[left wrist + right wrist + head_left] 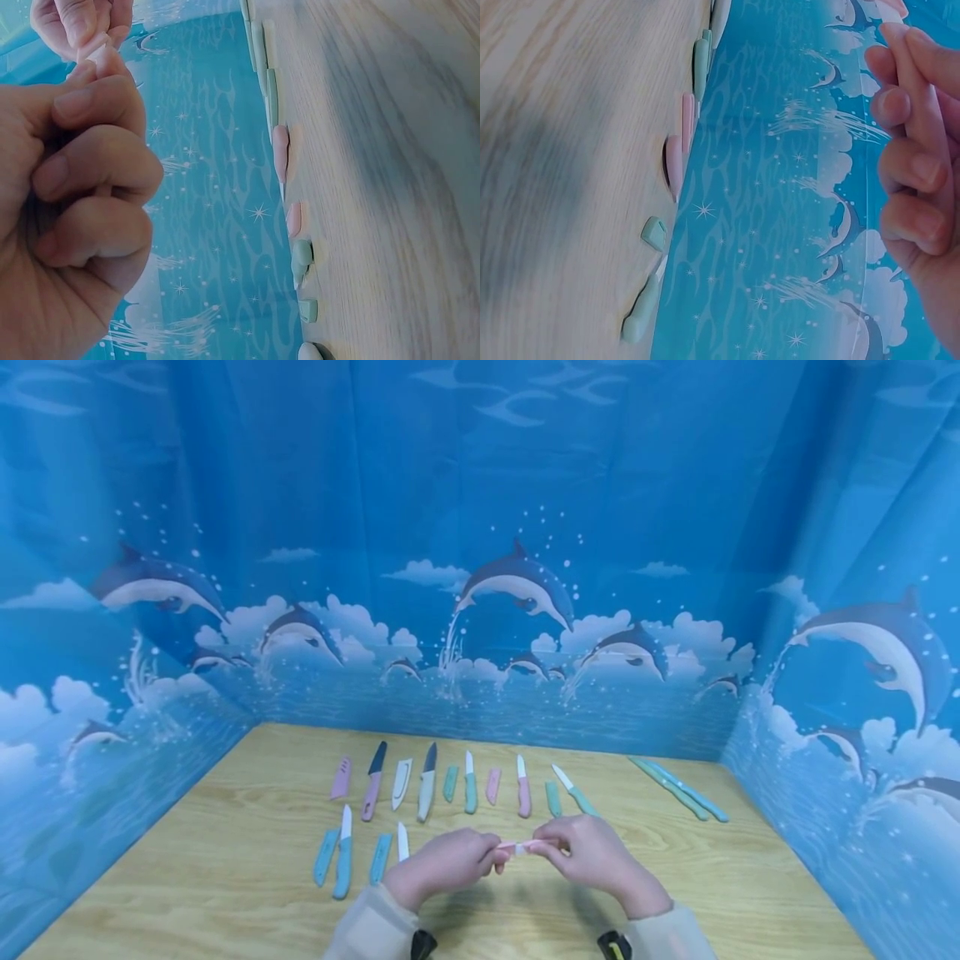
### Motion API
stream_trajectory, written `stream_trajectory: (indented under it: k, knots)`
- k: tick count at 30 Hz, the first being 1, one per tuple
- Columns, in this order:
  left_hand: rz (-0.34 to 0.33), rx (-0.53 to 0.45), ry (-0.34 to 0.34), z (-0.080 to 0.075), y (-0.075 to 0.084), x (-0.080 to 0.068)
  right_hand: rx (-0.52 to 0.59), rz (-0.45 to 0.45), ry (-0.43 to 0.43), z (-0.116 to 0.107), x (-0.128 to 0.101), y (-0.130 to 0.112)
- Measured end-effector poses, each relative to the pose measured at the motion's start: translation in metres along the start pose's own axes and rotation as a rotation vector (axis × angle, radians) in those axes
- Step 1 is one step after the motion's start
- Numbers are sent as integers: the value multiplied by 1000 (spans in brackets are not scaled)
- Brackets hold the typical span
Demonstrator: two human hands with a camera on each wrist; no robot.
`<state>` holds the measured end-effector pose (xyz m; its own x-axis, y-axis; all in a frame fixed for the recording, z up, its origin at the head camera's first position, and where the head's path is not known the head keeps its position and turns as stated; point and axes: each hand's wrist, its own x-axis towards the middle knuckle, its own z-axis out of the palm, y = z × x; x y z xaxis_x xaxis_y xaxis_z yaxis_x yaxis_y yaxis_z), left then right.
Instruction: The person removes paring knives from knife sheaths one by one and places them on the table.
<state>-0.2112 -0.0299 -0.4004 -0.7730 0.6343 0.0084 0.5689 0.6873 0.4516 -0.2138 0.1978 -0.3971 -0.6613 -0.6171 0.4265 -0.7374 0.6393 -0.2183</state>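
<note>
Both hands meet above the front middle of the wooden table (247, 893) and share a slim pink piece (525, 846), a small knife or its sheath. My left hand (491, 858) has its fingers curled and pinches one end; in the left wrist view the pink tip (94, 46) pokes out above my knuckles. My right hand (551, 852) grips the other end, and the right wrist view shows the pink piece (924, 112) lying along its curled fingers. Where blade and sheath meet is hidden.
A back row of small knives and sheaths runs from a pink sheath (341, 777) to a green knife (573, 791). Two long teal pieces (678, 789) lie at the right. A blue knife (343, 853) and blue sheaths lie front left. Blue dolphin curtains wall three sides.
</note>
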Motion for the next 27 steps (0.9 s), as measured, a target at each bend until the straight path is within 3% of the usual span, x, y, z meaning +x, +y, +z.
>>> stream_trajectory:
  k: [27]
  knots:
    - [3, -12, 1, 0, -3, 0, 29, 90, -61, -4, 0, 1]
